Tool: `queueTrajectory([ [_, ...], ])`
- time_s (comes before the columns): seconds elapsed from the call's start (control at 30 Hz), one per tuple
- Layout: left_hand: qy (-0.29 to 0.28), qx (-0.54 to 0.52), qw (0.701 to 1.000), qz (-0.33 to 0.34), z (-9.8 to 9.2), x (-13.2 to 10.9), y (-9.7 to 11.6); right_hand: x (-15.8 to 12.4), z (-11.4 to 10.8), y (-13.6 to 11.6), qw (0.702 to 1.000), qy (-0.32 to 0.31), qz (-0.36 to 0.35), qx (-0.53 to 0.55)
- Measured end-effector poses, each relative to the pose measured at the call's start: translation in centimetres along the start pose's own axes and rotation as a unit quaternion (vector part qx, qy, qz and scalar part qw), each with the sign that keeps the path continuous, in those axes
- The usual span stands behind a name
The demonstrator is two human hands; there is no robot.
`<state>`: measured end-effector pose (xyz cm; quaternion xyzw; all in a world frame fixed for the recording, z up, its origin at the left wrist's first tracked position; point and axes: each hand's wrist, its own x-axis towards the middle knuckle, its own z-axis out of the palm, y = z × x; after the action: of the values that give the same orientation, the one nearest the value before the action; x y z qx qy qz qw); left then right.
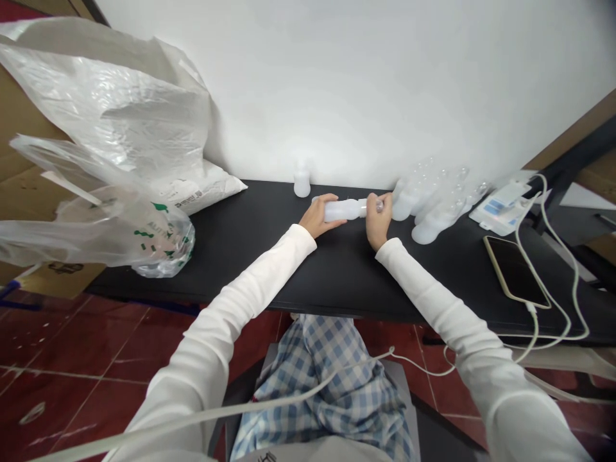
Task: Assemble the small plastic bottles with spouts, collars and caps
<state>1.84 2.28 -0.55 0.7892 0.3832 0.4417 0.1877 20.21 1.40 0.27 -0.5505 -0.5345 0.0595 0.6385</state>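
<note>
A translucent white plastic bottle [342,210] lies sideways in the air above the black table, held between both hands. My left hand [318,215] is wrapped round its base end. At the other end, my right hand [379,219] grips the clear cap; the fingers hide most of that cap. Close to my right hand stand several similar bottles with clear domed caps [430,205], grouped near the wall. Another small white bottle [302,181] stands alone against the wall, beyond my left hand; whether it has a cap I cannot tell.
Left on the black table [250,256] are a large white plastic sack [129,115] and a clear bag with green print [158,237]. At right lie a phone [516,271] with a white cable [568,250] and a clear plastic case [503,208]. Another cable crosses my lap.
</note>
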Motion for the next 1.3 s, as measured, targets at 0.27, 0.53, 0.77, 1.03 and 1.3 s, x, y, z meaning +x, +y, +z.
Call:
queueTrajectory([
  [0.27, 0.138, -0.141, 0.980, -0.034, -1.3, 0.1, 1.5, -1.1, -0.8, -2.0, 0.997, -0.076, -0.002, 0.001],
  [0.53, 0.053, -0.331, 0.904, -0.265, -2.2, 1.6, 0.0, 0.0, -1.6, -0.4, 0.957, -0.138, -0.246, -0.072],
  [0.77, 0.162, -0.301, 0.900, -0.271, -4.3, 2.1, -2.6, 1.2, -1.7, 0.9, 0.854, -0.283, -0.433, -0.055],
  [1.03, 0.195, -0.198, 0.958, -0.075, -3.8, 0.6, -1.4, -0.3, -1.4, 0.6, 0.918, -0.325, -0.197, -0.112],
  [1.3, 0.181, -0.184, 0.962, -0.090, -5.1, 1.1, -3.3, 0.5, -1.4, 1.1, 0.888, -0.315, -0.324, -0.089],
])
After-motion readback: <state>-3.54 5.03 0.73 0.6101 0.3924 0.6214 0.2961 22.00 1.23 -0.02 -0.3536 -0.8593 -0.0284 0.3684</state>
